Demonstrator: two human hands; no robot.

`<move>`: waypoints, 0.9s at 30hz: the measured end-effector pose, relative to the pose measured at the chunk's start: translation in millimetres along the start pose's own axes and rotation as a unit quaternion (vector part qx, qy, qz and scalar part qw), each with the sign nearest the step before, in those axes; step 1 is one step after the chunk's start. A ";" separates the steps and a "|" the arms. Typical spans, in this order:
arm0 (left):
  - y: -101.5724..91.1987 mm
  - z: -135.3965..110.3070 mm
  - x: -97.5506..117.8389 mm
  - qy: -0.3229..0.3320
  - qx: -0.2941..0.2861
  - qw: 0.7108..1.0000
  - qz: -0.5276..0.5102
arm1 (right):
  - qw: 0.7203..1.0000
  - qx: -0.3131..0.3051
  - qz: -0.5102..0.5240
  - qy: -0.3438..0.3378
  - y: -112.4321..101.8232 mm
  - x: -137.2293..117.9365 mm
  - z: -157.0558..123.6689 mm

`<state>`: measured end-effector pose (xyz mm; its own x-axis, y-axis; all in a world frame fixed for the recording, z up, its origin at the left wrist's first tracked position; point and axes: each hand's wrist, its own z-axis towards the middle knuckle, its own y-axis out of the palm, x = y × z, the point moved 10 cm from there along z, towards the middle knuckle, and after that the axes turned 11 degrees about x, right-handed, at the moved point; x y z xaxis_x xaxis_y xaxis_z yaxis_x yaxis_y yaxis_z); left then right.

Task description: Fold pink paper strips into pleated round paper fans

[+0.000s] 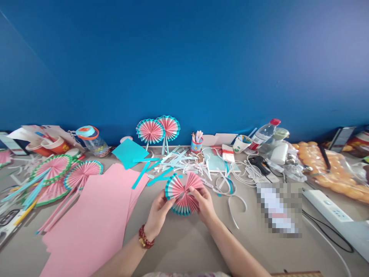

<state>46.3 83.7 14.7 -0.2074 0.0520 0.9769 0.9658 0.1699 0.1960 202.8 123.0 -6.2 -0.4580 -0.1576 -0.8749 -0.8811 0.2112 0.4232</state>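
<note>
A pleated paper fan (184, 198), pink with a white and turquoise rim, is spread out between my two hands above the table. My left hand (160, 209) grips its left side, thumb in front near the centre. On the right, my right hand (203, 201) pinches the pleats with the thumb close to the fan's middle. A gap shows at the top between the two ends of the pleats. Fingers behind the paper are hidden. Just beyond the fan lie turquoise paper strips (160, 177) and white paper scraps (180, 163).
Pink paper sheets (92, 215) lie to the left, beside finished fans (82, 175). Two fans on sticks (150, 131) lean against the blue wall. A pen cup (196, 145), a bottle (263, 134), white cables (249, 173) and a power strip (331, 207) stand or lie around.
</note>
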 end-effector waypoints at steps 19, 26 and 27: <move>-5.2 -0.7 38.2 0.172 0.019 0.968 0.184 | 0.998 -0.042 -0.049 -0.024 14.4 -5.9 -9.3; 7.6 -3.2 32.6 0.149 -0.037 0.970 0.189 | 0.989 -0.102 -0.093 -0.045 28.8 -7.0 -15.4; 8.3 -3.1 30.5 0.132 -0.043 0.974 0.180 | 0.989 -0.103 -0.096 -0.048 29.6 -7.8 -15.4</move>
<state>48.5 83.6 46.4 0.1842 -0.1645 0.9690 0.9801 0.1046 -0.1686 178.5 115.6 16.8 -0.2759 -0.0805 -0.9578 -0.9604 -0.0166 0.2780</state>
